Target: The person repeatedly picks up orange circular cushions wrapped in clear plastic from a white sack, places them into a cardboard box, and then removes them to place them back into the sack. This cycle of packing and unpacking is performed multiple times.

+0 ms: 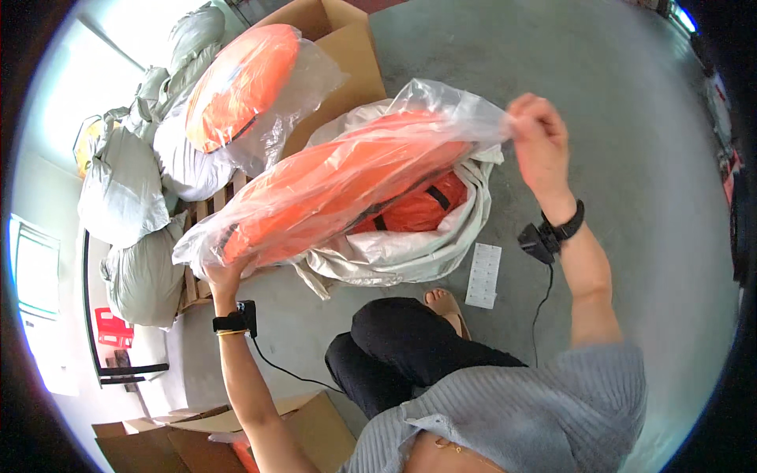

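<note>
A flat orange fabric item [339, 185] in a clear plastic bag [430, 102] is held up between my two hands, tilted up to the right. My left hand [225, 276] grips the bag's lower left end. At the upper right my right hand [540, 130], fingers curled in, pinches the bag's loose edge. Below it an open white woven sack [394, 260] lies on the floor, with another orange item with black straps [418, 209] inside. What kind of article the orange things are, I cannot tell.
Another bagged orange item [244, 87] lies on white sacks at the upper left, beside a cardboard box [355, 63]. Filled sacks [122, 189] rest on a wooden pallet [197, 288]. A white label sheet [482, 276] lies near my foot. An open carton [315, 430] stands at the lower left.
</note>
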Motion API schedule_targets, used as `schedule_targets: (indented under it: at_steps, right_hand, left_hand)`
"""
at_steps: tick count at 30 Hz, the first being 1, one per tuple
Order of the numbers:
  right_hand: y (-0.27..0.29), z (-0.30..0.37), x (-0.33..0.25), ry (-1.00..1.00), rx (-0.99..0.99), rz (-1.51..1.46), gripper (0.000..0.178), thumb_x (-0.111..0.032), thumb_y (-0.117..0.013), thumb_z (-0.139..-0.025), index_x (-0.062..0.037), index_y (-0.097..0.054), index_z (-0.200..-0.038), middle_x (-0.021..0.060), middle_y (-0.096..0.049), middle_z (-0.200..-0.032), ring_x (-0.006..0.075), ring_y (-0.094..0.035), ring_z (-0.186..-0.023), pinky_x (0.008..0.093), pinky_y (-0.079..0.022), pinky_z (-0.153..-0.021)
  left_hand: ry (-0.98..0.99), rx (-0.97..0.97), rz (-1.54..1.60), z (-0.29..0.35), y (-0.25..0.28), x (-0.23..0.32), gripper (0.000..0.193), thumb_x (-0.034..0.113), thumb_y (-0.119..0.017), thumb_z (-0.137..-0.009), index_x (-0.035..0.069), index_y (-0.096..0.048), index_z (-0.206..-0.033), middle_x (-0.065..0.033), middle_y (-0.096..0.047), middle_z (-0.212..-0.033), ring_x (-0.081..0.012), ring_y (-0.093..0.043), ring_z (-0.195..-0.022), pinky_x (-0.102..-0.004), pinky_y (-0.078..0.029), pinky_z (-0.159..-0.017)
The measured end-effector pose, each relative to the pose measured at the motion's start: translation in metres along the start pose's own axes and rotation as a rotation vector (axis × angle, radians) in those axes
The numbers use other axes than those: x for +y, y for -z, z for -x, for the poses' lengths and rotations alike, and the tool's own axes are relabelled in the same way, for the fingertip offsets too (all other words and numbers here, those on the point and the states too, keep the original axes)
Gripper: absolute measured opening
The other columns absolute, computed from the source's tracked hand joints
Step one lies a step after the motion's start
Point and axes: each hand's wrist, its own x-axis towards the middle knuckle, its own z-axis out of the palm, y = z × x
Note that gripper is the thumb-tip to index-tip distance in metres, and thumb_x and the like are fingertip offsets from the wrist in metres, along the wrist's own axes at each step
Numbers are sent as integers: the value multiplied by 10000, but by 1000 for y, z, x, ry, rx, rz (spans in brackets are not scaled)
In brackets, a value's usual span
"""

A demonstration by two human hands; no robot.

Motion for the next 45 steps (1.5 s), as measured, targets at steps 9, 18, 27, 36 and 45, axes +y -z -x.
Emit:
schedule_targets:
  at_steps: [9,18,27,36,45]
  right_hand:
    - [63,9,124,-934,-158,433,614,-101,-729,-696,-52,-424,-1226,69,-536,-1132,166,-529,-998,293,-491,-734]
    - [103,103,276,-728,253,204,408,-148,-655,-787,-39,-491,-1144,58,-553,-1094,163,-528,-961,306,-426,-841]
    - [21,0,160,-473,212,336,211,-201,-633,-811,-21,-606,-919,-3,-594,-818,80,-528,-723,234,-417,-650]
    - [-31,-17,29,-440,-9,606,291,-336,-594,-822,-51,-576,-771,-46,-511,-651,48,-441,-582,218,-347,-514]
    - [-33,26,4,-330,-25,-4,610,-512,-389,-887,-18,-405,-1245,79,-479,-1205,162,-487,-1045,327,-381,-888]
  left_hand:
    - [133,24,170,-31,-7,-58,542,15,-697,-643,-27,-480,-1138,-109,-548,-1085,-188,-544,-954,-315,-478,-806]
    - [284,244,258,-5,-46,-204,188,27,-654,-697,-37,-603,-866,-43,-615,-820,-116,-562,-724,-246,-456,-669]
    - [138,409,105,-24,29,-21,296,152,-644,-793,-43,-573,-1005,-62,-609,-941,-112,-552,-824,-244,-438,-747]
    - [338,455,362,99,108,65,389,201,-575,-851,-60,-499,-1129,-83,-558,-1093,-140,-531,-968,-281,-423,-842]
    - [9,665,249,226,121,81,426,302,-517,-886,-50,-488,-1124,-70,-563,-1071,-150,-517,-978,-294,-408,-851]
